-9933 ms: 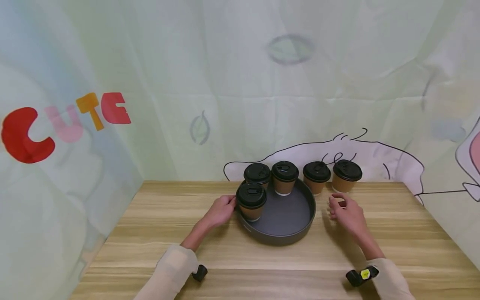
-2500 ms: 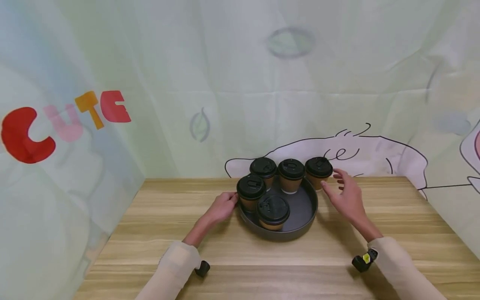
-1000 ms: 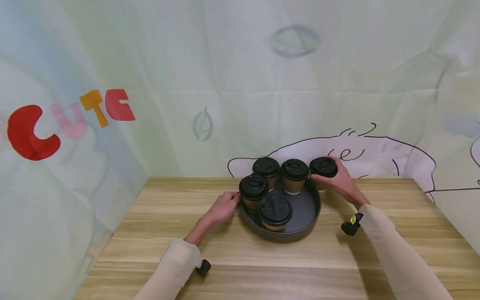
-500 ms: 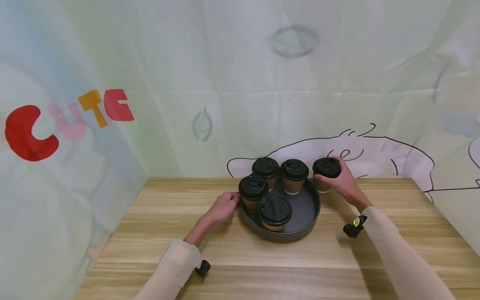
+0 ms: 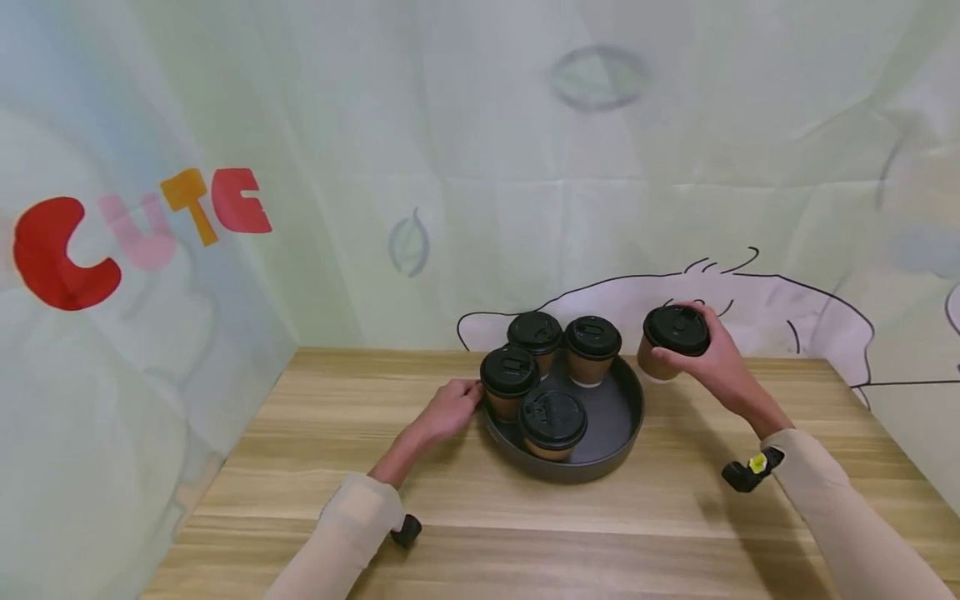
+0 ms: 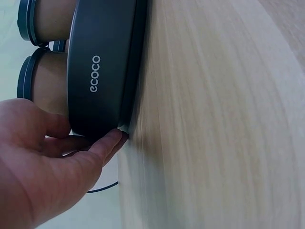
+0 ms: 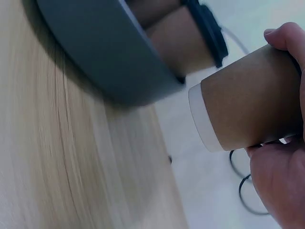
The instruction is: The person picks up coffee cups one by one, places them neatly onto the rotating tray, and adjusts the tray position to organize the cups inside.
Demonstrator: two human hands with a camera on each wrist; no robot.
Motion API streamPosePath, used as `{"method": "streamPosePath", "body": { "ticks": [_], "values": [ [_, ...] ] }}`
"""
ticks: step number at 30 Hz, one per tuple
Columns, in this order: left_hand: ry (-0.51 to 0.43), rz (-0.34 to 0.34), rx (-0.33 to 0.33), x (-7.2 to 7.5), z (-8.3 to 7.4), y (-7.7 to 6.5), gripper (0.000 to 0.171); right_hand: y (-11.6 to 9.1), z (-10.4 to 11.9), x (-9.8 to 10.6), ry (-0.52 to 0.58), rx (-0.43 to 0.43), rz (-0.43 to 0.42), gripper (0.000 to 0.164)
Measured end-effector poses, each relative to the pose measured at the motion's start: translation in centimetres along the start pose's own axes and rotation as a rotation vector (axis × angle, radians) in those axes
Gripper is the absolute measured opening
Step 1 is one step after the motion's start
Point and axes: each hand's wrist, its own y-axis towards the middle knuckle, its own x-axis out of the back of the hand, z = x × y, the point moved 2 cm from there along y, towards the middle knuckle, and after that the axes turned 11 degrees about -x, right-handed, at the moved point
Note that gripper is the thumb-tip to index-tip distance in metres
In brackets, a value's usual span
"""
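My right hand (image 5: 717, 358) grips a brown paper coffee cup (image 5: 660, 360) with a black lid, a little tilted, right of the round dark grey tray (image 5: 622, 437). In the right wrist view, the cup's pale base (image 7: 202, 119) is off the table. My left hand (image 5: 450, 410) holds the tray's left side. The left wrist view has its thumb (image 6: 58, 126) near the rim and its fingers against the outer wall. Several lidded coffee cups stand in the tray: a front one (image 5: 553, 425), a left one (image 5: 508, 383) and two at the back, one of them (image 5: 592, 350) on the right.
The tray rests on a wood-grain table (image 5: 450, 533), towards its back edge. A printed curtain (image 5: 345, 208) hangs behind and at the sides. Lettering "ecoco" (image 6: 95, 74) marks the tray's wall.
Earlier, a front cup was added to the tray. Since then my right hand has taken hold of the cup beside the tray, then lifted it up and rightward. The left hand stays at the tray.
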Motion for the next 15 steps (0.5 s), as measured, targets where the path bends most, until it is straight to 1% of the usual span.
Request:
{"method": "streamPosePath", "body": {
  "ticks": [7, 11, 15],
  "values": [
    [0.016, -0.005, -0.006, 0.0, 0.0, 0.1, 0.035, -1.8, 2.0, -1.3, 0.024, 0.046, 0.071, 0.079],
    [0.017, -0.005, -0.004, -0.1, 0.1, 0.2, 0.033, -2.8, 2.4, -2.4, 0.030, 0.064, 0.108, 0.079],
    [0.026, -0.002, -0.019, -0.2, 0.1, 0.3, 0.032, -3.4, 2.3, -3.7, 0.064, 0.090, 0.147, 0.080]
  ]
}}
